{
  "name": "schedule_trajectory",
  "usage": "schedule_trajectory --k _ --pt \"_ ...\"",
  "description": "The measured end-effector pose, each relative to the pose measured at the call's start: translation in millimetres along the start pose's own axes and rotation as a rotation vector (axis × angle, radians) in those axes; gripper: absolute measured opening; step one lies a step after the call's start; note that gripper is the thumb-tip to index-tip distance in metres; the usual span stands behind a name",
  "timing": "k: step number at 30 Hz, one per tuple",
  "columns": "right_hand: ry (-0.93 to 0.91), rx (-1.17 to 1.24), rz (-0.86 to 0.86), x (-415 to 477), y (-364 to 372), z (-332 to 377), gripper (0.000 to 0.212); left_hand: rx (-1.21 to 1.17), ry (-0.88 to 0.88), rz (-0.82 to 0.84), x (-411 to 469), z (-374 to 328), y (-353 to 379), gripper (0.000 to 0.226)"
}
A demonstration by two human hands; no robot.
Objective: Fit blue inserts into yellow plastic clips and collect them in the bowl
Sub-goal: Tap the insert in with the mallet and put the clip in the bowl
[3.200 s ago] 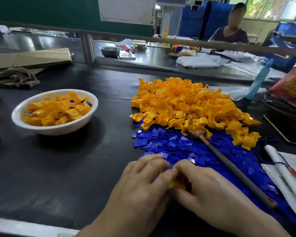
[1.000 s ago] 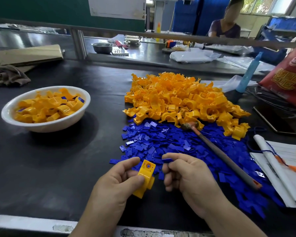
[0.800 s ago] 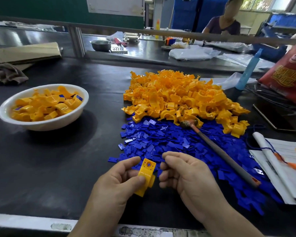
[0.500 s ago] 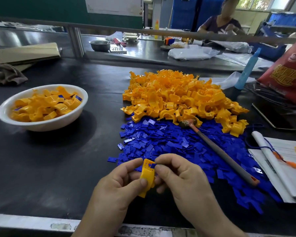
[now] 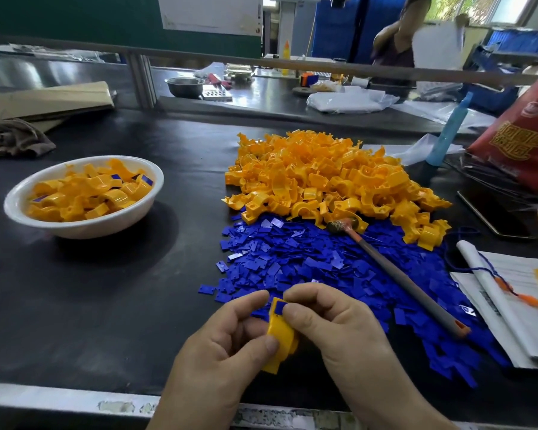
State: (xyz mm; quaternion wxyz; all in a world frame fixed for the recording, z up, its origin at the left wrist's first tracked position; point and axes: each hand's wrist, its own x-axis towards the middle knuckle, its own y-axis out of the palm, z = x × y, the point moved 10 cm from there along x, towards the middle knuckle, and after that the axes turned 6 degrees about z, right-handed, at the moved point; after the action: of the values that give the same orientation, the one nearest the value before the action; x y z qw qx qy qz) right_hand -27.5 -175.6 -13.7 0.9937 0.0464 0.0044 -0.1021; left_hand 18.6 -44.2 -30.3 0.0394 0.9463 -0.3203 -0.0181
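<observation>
Holding a blue insert point(image 5: 280, 306) at the top of a yellow clip point(image 5: 281, 336), head view.
Left hand point(image 5: 227, 346) pinches the clip at the table's near edge; right hand point(image 5: 333, 324) pinches the insert against it. Bowl point(image 5: 84, 232) sits well left.

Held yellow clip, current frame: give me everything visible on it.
The yellow clip is glossy yellow-orange moulded plastic, a curved body with a flat tab at its upper end. It is held roughly on end above the table, just in front of the blue pile. The left hand pinches its middle between thumb and fingers; its lower end pokes out below the thumb. The right hand pinches a blue insert against the upper tab; whether it is fully seated cannot be told.
</observation>
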Motion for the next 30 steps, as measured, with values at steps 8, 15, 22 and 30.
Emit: schedule_trajectory --k 8,15,22,30 --pt "0.06 -0.013 0.08 -3.4 8.0 -5.1 0.024 -0.034 -0.069 0.026 3.9 -3.4 3.4 0.014" --pt "0.111 -0.013 0.078 -2.7 5.0 -17.1 0.036 -0.038 -0.135 -0.001 2.0 9.9 2.0 0.023" --pt "0.146 -0.073 0.05 -8.3 5.1 -19.7 0.023 0.065 -0.126 -0.086 -3.6 5.7 -3.1 0.02" --pt "-0.059 -0.469 -0.073 -19.6 3.9 13.9 0.021 0.106 -0.183 -0.099 -7.7 12.0 -5.0 0.023"
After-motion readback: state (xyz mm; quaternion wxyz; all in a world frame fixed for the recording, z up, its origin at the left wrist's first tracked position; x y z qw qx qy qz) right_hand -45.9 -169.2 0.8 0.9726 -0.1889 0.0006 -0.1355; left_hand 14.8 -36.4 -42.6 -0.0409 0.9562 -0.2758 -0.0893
